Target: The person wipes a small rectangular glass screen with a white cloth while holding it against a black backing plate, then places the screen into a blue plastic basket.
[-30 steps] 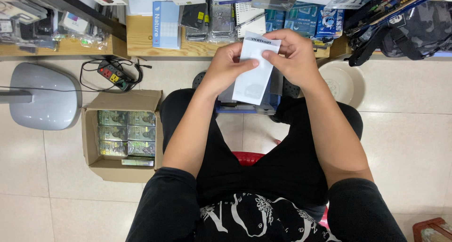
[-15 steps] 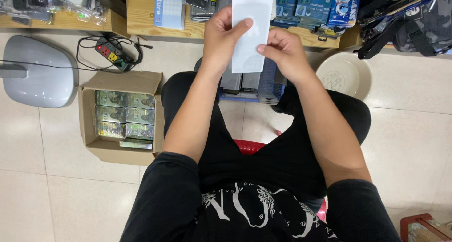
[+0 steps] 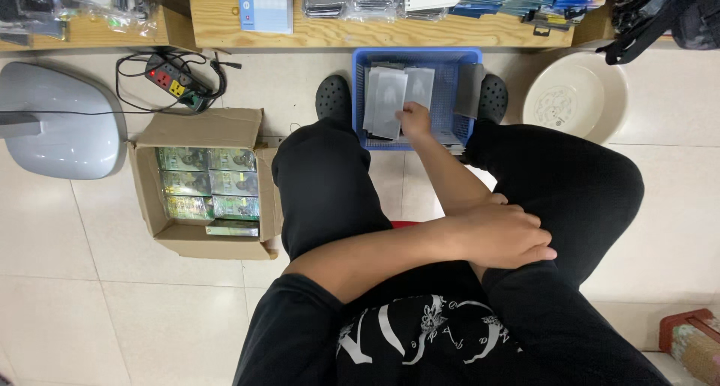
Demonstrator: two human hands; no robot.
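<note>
An open cardboard box (image 3: 202, 183) of green packets sits on the tiled floor. Behind it lies a black power strip (image 3: 174, 78); far right of it, a cream plastic basin (image 3: 576, 97).

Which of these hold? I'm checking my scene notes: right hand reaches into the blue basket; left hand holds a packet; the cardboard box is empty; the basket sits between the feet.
1. The right hand reaches into the blue basket: true.
2. The left hand holds a packet: false, it rests on the thigh, holding nothing visible.
3. The cardboard box is empty: false, green packs fill it.
4. The basket sits between the feet: true.
</note>
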